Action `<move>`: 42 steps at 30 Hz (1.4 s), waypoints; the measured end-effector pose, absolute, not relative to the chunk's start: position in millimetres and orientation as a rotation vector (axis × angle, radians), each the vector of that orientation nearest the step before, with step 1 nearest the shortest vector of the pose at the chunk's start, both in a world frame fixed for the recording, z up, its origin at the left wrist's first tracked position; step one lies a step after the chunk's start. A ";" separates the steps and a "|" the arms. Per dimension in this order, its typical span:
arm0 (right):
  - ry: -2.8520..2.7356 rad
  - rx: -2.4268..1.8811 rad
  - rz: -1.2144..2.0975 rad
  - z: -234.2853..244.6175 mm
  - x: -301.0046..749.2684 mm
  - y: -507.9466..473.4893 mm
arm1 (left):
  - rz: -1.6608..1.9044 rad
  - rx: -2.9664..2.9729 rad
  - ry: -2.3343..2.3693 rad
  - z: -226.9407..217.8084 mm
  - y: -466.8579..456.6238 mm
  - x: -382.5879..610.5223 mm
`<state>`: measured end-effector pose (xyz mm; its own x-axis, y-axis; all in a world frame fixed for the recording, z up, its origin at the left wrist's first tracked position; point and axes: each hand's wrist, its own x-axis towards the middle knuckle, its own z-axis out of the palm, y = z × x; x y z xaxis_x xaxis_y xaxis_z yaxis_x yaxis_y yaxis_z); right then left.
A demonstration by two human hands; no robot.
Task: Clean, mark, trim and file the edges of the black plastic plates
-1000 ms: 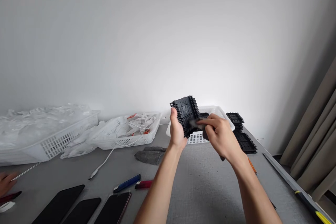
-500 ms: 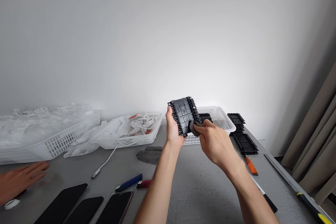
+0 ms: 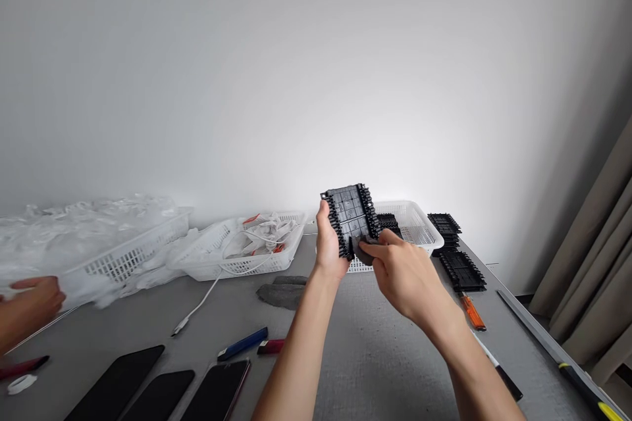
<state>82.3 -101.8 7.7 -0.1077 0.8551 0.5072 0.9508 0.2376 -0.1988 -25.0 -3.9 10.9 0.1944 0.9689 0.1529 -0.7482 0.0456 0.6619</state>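
My left hand [image 3: 330, 247] grips a black ribbed plastic plate [image 3: 349, 214] by its left edge and holds it upright above the grey table [image 3: 375, 355]. My right hand [image 3: 402, 273] is closed on a small dark grey cloth [image 3: 364, 251] and presses it against the plate's lower right face. Behind the plate stands a white basket [image 3: 417, 223] with more black plates inside.
Black plates [image 3: 457, 263] lie stacked at the right, near an orange-handled tool [image 3: 471, 312]. Two white baskets [image 3: 247, 253] with bags and cables stand at the left. Three dark phones [image 3: 162, 391], pens [image 3: 243, 344] and a grey cloth [image 3: 281, 293] lie nearer. Another person's hand [image 3: 27, 309] is at far left.
My right hand has shifted the cloth lower across the plate. The other person's hand at the left has risen from the table toward the plastic bags.
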 end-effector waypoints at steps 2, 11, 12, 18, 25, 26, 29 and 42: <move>-1.890 -1.606 -0.263 9.7 84.5 -103.8 | 1.301 0.731 0.382 8.7 -5.8 -22.8; -2.057 -1.586 -0.259 -0.8 65.1 -91.4 | 1.282 0.664 0.378 13.5 -10.8 -24.7; -2.079 -1.585 -0.230 -0.7 65.4 -92.2 | 1.286 0.661 0.373 13.9 -8.9 -25.9; -2.083 -1.525 -0.121 6.2 81.4 -102.9 | 1.221 0.711 0.374 8.3 -1.3 -25.7; -1.649 -1.525 -0.409 9.3 85.9 -98.4 | 1.074 0.863 0.315 -6.1 -6.7 -17.6; -1.663 -1.551 -0.428 8.4 83.8 -95.6 | 1.050 0.891 0.304 -8.0 -7.2 -17.8; -1.748 -1.654 -0.444 5.6 77.4 -88.2 | 1.014 0.954 0.307 -12.3 -6.3 -20.1; -2.010 -1.703 -0.321 7.2 71.1 -95.4 | 1.180 0.773 0.456 1.5 -3.2 -20.7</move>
<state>71.1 -95.4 7.2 -0.1081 0.8586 0.5011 0.9719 0.1972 -0.1282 -20.7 -3.2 1.5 0.3363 0.9390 0.0722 -0.6464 0.1744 0.7428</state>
